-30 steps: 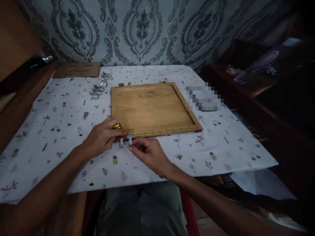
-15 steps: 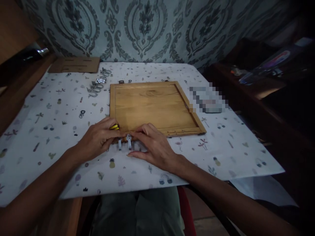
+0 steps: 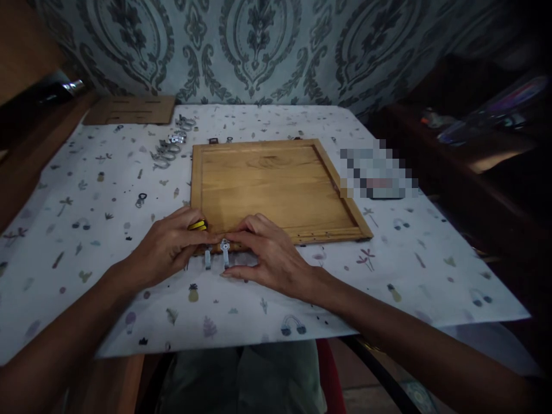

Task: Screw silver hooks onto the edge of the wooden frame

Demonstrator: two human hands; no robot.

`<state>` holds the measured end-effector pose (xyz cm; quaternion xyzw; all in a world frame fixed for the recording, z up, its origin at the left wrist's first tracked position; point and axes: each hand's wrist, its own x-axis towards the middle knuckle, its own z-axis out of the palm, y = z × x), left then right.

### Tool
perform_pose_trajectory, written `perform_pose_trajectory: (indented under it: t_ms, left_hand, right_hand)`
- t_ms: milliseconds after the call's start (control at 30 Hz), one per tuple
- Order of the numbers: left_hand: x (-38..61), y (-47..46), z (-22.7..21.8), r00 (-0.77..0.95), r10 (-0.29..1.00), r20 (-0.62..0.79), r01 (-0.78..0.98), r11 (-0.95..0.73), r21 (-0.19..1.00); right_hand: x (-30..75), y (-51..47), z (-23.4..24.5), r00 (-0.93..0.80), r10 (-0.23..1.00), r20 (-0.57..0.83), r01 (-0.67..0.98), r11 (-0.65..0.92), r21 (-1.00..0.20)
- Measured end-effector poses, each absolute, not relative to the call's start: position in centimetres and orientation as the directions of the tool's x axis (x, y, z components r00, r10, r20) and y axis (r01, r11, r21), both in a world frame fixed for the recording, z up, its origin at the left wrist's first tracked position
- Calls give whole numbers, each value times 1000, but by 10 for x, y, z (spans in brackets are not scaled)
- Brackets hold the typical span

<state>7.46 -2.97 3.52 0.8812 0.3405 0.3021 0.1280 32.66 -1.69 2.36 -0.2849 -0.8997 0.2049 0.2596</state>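
Observation:
A square wooden board with a raised rim lies flat on the patterned table cover. My left hand is curled around a yellow-and-black tool at the board's near left corner. My right hand rests on the board's near edge, fingers pressing beside a small metal hook. A second metal hook hangs from the same edge just to its left. Both hands nearly touch above the hooks.
Several loose metal hooks lie left of the board's far corner. A brown cardboard sheet sits at the back left. A blurred flat object lies right of the board. Dark furniture stands on the right.
My right hand moved up from pinching the hook below the edge and now lies over the board's near rim. The left hand stayed on the tool.

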Motion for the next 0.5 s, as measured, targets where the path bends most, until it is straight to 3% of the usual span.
perform_pose_trajectory:
  t_ms: [500]
  left_hand:
    - [75, -34, 47, 572, 695, 436, 526, -719, 455]
  right_hand:
    - [324, -15, 20, -690, 619, 374, 390, 754, -528]
